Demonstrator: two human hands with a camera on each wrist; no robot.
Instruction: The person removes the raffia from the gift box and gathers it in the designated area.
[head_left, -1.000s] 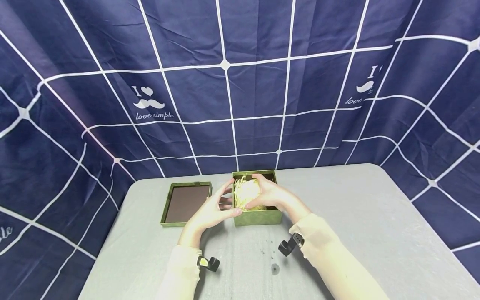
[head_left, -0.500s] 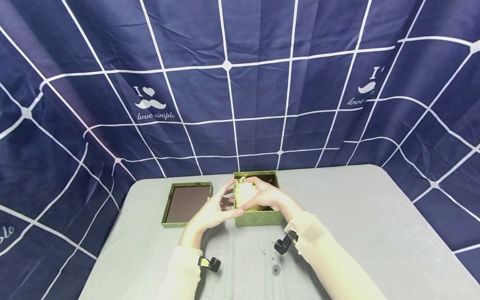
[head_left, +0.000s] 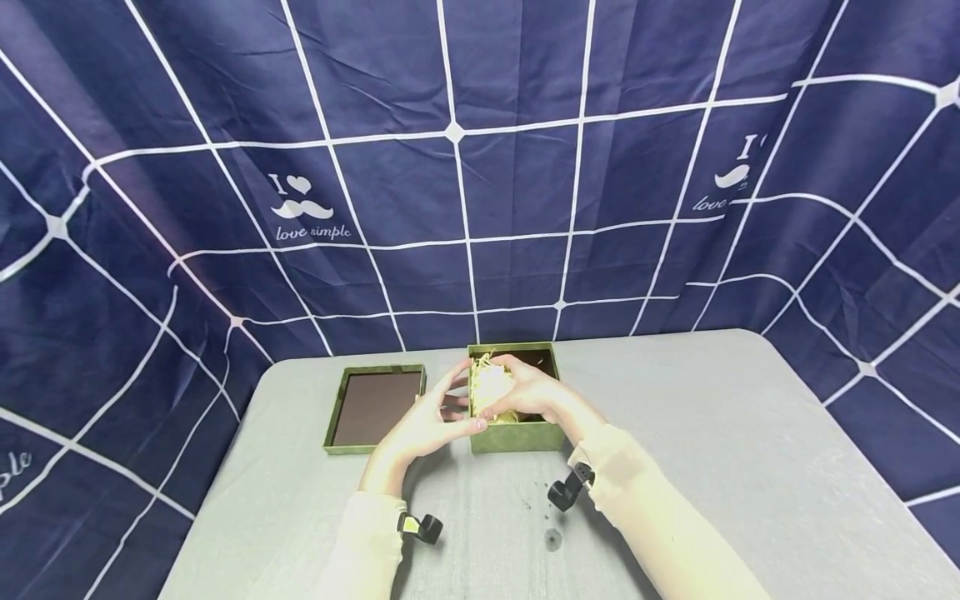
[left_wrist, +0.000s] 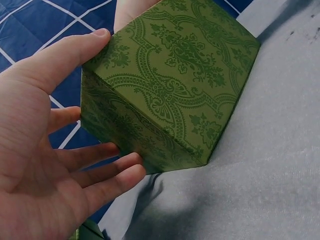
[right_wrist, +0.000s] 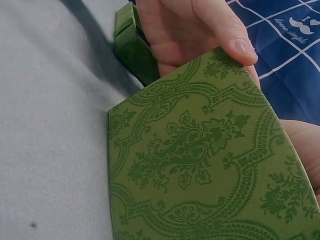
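Note:
A green patterned box (head_left: pixel 517 437) stands upright on the table, its top uncovered. Pale yellow shredded paper (head_left: pixel 493 390), very bright in the head view, lies in the left part of its dark inside. My left hand (head_left: pixel 429 423) spans the box's left side. Its thumb sits at the near left corner by the rim, and its fingers spread along the left wall, as the left wrist view shows. My right hand (head_left: pixel 531 388) reaches into the box, thumb and fingers curved around the shredded paper; in the right wrist view, the box wall hides most of this hand.
Left of the box, the shallow green lid (head_left: pixel 375 408) lies with its brown inside facing up. A grey cloth covers the table (head_left: pixel 720 417), with a few dark spots near the middle. A blue curtain (head_left: pixel 390 183) with white lines hangs behind and at the sides.
My right hand has shifted left inside the box and its thumb and fingers have drawn closer around the shredded paper. The left hand stays at the box's left side.

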